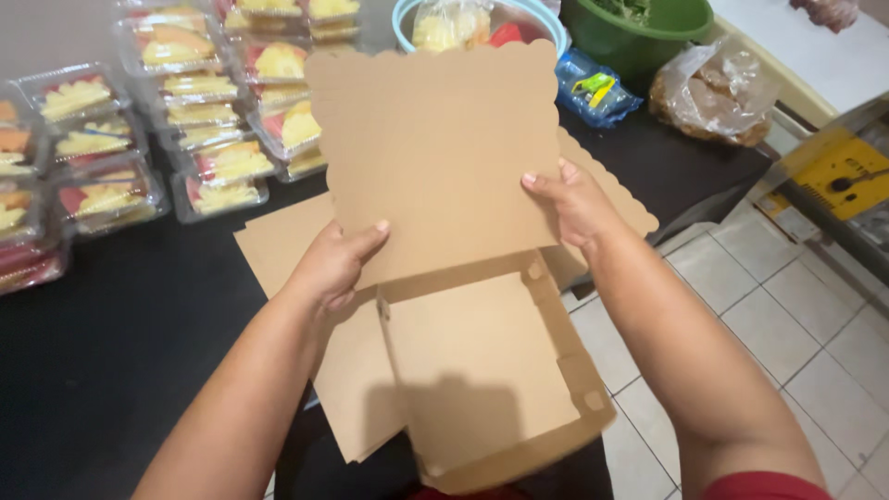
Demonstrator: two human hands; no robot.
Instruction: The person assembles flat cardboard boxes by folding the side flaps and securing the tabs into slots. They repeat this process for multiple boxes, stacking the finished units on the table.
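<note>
Box: brown cardboard box (482, 370), lid raised, held between both hands above the black worktop (120, 343).
Left hand (333, 264): grips the lid's left edge.
Right hand (574, 199): grips the lid's right edge.
Behind: clear food trays (199, 116) stacked at left.

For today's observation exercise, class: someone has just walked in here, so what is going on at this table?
A person holds a brown cardboard box with a scalloped lid open over a black table. The left hand grips the lid's lower left edge, and the right hand grips its right edge. More flat brown cardboard sheets lie underneath. Stacked clear plastic containers of cut fruit sit at the table's far left.
</note>
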